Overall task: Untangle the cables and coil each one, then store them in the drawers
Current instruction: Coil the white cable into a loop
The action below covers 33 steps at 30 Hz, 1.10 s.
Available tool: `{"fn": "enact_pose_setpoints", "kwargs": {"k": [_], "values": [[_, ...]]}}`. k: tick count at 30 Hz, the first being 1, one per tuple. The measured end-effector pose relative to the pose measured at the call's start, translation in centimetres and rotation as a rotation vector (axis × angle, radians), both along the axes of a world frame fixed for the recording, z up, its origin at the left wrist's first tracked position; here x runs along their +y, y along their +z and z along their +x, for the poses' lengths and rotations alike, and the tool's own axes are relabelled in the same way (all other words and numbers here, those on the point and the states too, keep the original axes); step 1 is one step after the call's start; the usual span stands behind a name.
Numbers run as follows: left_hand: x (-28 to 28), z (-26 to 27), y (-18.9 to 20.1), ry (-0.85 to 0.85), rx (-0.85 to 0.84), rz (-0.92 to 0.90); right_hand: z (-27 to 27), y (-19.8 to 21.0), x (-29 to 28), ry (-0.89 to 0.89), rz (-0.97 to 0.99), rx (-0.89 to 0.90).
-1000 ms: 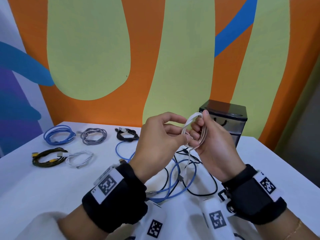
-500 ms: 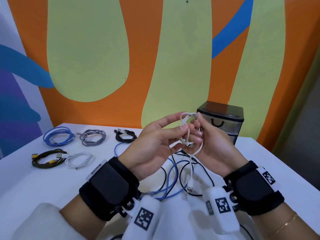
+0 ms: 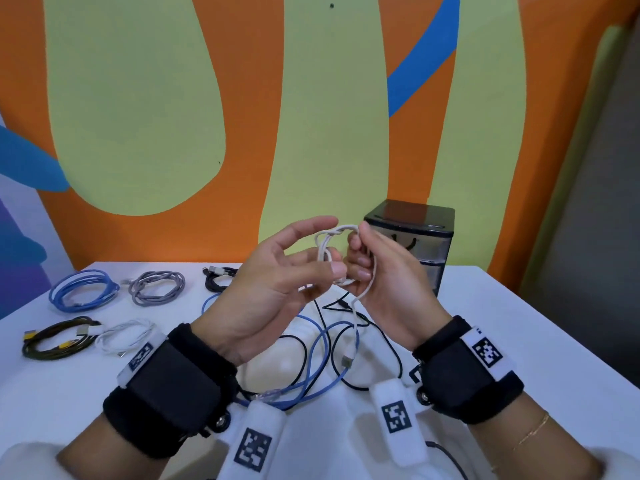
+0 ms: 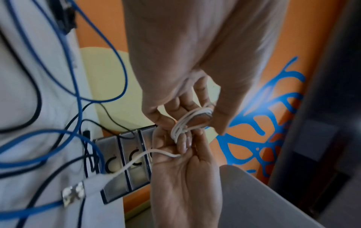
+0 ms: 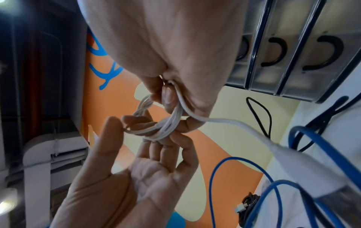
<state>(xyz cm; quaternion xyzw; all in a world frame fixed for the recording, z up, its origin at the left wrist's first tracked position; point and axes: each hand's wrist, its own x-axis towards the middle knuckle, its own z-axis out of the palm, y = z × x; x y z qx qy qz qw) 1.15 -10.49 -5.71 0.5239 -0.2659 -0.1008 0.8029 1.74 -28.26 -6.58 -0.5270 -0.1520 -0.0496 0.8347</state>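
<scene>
Our right fingers (image 3: 360, 268) curl round a small coil of white cable (image 3: 329, 252), held up between both hands above the white table (image 3: 519, 341). Our left hand (image 3: 273, 289) pinches the coil's other side with thumb and fingertips, the forefinger stretched out above it. The cable's loose end hangs down to the tangle of blue and black cables (image 3: 322, 358). The small drawer unit (image 3: 415, 237) stands just behind our right hand (image 3: 388, 289). Five coiled cables (image 3: 83, 292) lie far left.

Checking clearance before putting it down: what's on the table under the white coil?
Under the white coil, its tail dangles over loose blue cable and black cable on the table. Hands hide some.
</scene>
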Motion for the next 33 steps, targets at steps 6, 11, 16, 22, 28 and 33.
{"fn": "enact_pose_setpoints", "kwargs": {"k": [6,11,16,22,28,33], "values": [[-0.1,0.6,-0.7,0.531,-0.18,0.425,0.2,-0.1,0.1,-0.121,-0.034,0.0],[0.2,0.5,-0.8,0.637,-0.289,0.605,0.0,-0.1,0.5,-0.092,0.006,-0.024],[1.0,0.7,0.4,0.563,-0.24,0.532,0.3,0.1,-0.2,-0.165,0.024,0.02],[2.0,1.8,-0.2,0.702,-0.48,0.754,0.5,0.4,-1.4,-0.038,0.196,0.099],[1.4,1.3,-0.2,0.65,-0.375,0.62,-0.1,0.0,0.5,0.109,0.278,0.059],[0.1,0.1,-0.4,0.39,-0.222,0.451,0.2,-0.2,0.8,-0.024,0.212,-0.008]]}}
